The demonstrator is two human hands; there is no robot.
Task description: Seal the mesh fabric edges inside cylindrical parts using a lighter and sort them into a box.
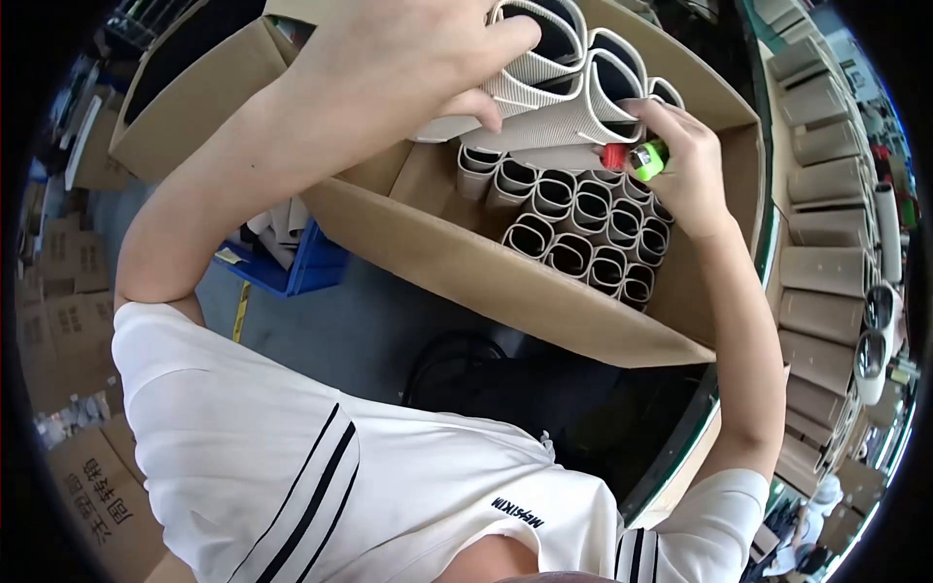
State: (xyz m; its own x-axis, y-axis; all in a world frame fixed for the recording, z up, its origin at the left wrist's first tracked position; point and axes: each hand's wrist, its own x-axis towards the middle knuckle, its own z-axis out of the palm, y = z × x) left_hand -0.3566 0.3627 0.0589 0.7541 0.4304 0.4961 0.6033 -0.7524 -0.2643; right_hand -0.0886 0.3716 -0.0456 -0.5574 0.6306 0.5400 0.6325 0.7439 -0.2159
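Note:
Several large beige ribbed tubes with rounded, hollow ends lie in a bundle across the top of an open cardboard box. My left hand grips this bundle from the left, its fingers and thumb closed on the rim of one tube. From the right, my right hand pinches the edge of another tube's opening. A small bright green and red object is also held under its fingers; its kind is unclear. Below the bundle, several beige tubes stand upright in the box, open ends up.
Along the right runs a row of similar beige pieces on a green-edged bench. A blue bin with pale pieces sits on the floor at left. Another cardboard box stands at upper left, with stacked cartons farther left.

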